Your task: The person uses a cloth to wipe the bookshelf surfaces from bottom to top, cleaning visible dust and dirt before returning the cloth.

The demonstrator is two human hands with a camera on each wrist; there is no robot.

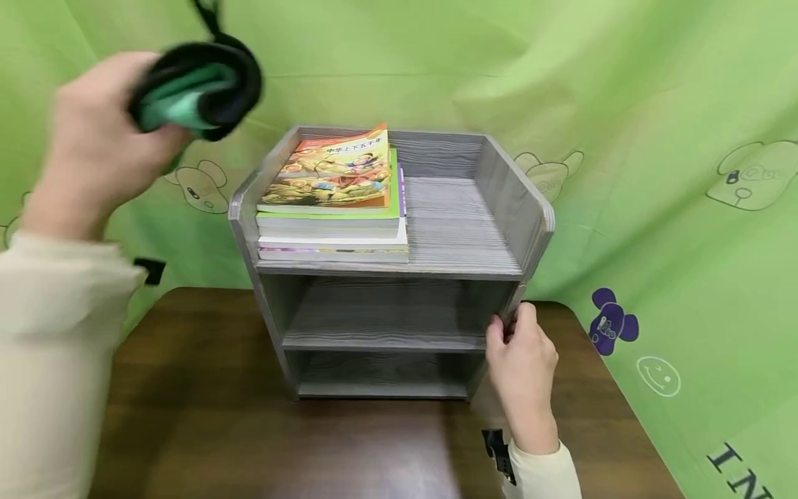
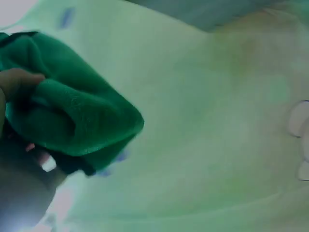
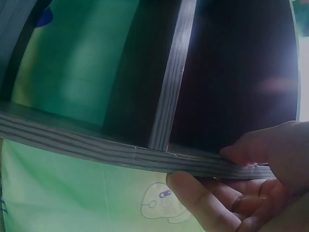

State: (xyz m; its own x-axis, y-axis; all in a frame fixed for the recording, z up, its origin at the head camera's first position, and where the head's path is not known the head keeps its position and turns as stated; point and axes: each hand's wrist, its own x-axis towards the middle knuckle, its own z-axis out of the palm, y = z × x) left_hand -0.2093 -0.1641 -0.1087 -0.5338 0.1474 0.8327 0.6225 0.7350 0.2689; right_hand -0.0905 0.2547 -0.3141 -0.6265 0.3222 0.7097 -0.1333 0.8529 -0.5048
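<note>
Up at the left of the head view, my left hand (image 1: 102,138) grips a bunched green cloth (image 1: 181,104) with dark trim and a black cord rising from it. Soft folds of the cloth (image 2: 91,116) show in the left wrist view, with a thumb pressed over them. My right hand (image 1: 524,371) pinches the front edge of the right side panel on a grey wood-grain shelf unit (image 1: 386,343). In the right wrist view the thumb lies on the panel's inner side and the fingers (image 3: 203,200) on its outer side.
A stack of books (image 1: 333,235), topped by an orange-covered one, lies on the left of the unit's top shelf. The unit stands on a brown wooden table (image 1: 374,450). Behind hangs a green curtain (image 1: 654,229) printed with cartoon animals.
</note>
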